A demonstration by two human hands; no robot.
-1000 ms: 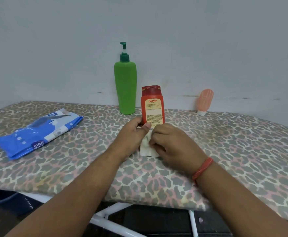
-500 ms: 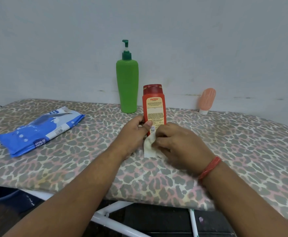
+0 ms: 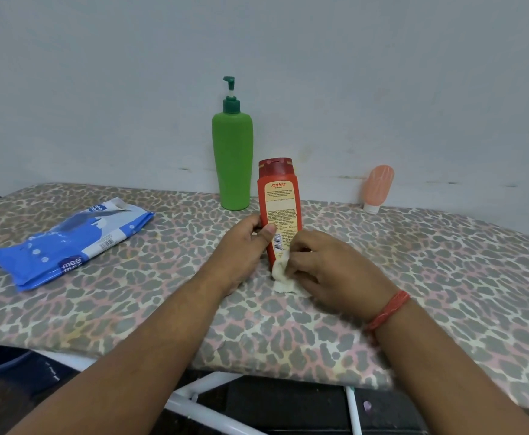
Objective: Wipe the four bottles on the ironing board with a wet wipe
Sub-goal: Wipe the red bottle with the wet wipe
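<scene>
Upright on the ironing board (image 3: 414, 277), near its front edge: red bottle (image 3: 279, 211), gripped low by left hand (image 3: 246, 246) with thumb across the label and forearm stretched forward, while right hand (image 3: 329, 271), fingers curled, presses wet wipe (image 3: 281, 274) against its base.

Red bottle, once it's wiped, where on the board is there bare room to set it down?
Bare cover lies right of the right hand, in front of the peach bottle, and between the wipes pack and the left hand. Crowded: around the red bottle and green pump bottle.
</scene>
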